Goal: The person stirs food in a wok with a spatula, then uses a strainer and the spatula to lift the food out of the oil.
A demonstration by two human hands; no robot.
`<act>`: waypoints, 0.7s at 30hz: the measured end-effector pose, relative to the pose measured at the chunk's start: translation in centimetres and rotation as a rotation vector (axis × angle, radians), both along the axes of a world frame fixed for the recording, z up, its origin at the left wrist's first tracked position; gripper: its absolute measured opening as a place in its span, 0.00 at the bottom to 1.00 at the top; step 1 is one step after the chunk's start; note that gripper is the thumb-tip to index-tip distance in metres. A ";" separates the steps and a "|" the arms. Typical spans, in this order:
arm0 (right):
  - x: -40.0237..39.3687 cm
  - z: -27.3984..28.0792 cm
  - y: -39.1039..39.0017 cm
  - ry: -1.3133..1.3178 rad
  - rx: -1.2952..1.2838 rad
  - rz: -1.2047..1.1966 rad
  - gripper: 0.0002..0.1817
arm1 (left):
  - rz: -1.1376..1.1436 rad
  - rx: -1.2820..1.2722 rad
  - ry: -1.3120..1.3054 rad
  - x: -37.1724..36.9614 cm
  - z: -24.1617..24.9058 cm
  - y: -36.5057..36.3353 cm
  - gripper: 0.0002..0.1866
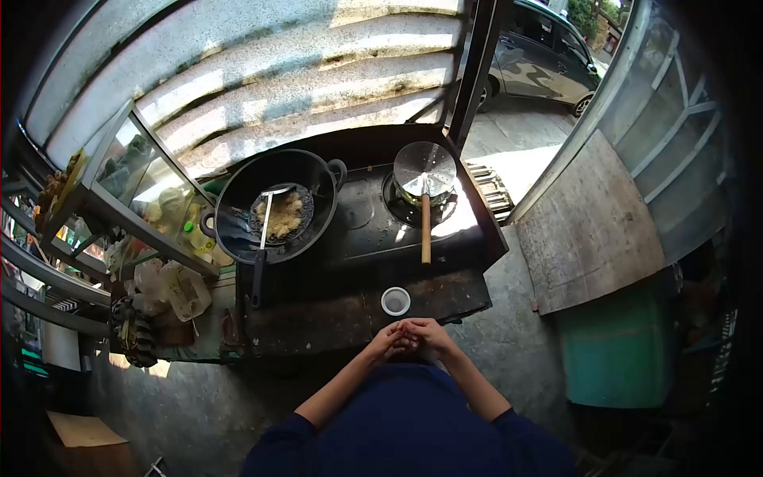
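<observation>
My left hand (387,342) and my right hand (427,335) meet in front of my body, fingers curled together and touching. Just beyond them a small white cup (395,301) stands on the counter's front edge. A large black wok (318,222) at the left holds dark oil with golden-brown food (286,216) frying in it. Across the wok lies a metal spatula (266,230), its black handle over the front rim. On the right burner a round skimmer (421,163) rests over a pot, its wooden handle (426,234) pointing toward me.
A glass display case (163,203) with food and bottles stands at the left, plastic bags (183,290) below it. Corrugated metal (318,71) rises behind the stove. At the right are a wooden board (588,230) and a green container (616,346). A car (540,60) is outside.
</observation>
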State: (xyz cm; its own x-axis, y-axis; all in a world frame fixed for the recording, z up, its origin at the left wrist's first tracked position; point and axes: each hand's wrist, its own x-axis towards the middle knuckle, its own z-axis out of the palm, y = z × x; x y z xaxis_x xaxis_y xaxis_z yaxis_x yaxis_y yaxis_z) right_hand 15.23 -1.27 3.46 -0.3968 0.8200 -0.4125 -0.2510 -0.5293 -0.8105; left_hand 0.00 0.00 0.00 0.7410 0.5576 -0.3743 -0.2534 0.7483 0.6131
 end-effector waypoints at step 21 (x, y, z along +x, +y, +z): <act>0.0 -0.1 -1.1 0.532 -0.391 -0.156 0.11 | 0.105 -0.022 0.048 1.8 0.0 -1.5 0.15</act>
